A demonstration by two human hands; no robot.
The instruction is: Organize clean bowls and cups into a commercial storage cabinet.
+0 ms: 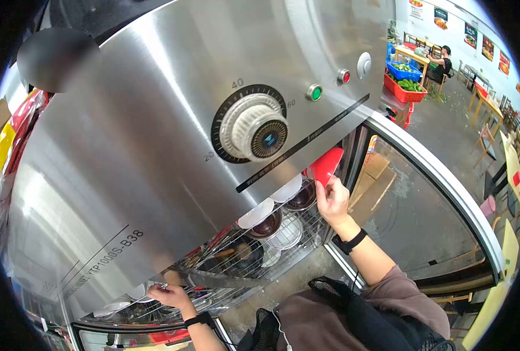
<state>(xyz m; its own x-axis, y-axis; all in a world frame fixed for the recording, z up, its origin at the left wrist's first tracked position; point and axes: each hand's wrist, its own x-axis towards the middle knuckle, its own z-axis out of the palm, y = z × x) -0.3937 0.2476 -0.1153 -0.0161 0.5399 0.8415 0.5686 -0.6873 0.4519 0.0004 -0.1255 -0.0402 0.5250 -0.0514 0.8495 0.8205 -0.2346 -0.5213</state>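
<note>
The right hand has its thumb and fingers closed on a red object, gripping its lower edge. The red object is at the right end of a wire shelf, just beneath the lower edge of a steel cabinet and near the cabinet's right side; its full shape is hidden. The left hand is at the shelf's front edge, toward the left end, with its fingers curled close together; whether they hold anything, I cannot tell. Each wrist wears a dark band.

Close to the right hand, two brown bowls sit toward the shelf's right end, with white bowls behind them and a clear bowl nearer the front edge. Between the hands, a long grey blade lies near the front edge, with a mix of utensils behind it, partly hidden.

Above, the cabinet front carries a large dial, and toward its upper right corner a green button and a red button. A glass door stands open at the cabinet's right side. Farther off, a blue crate and a red crate hold greens, and another person sits beside a table.
</note>
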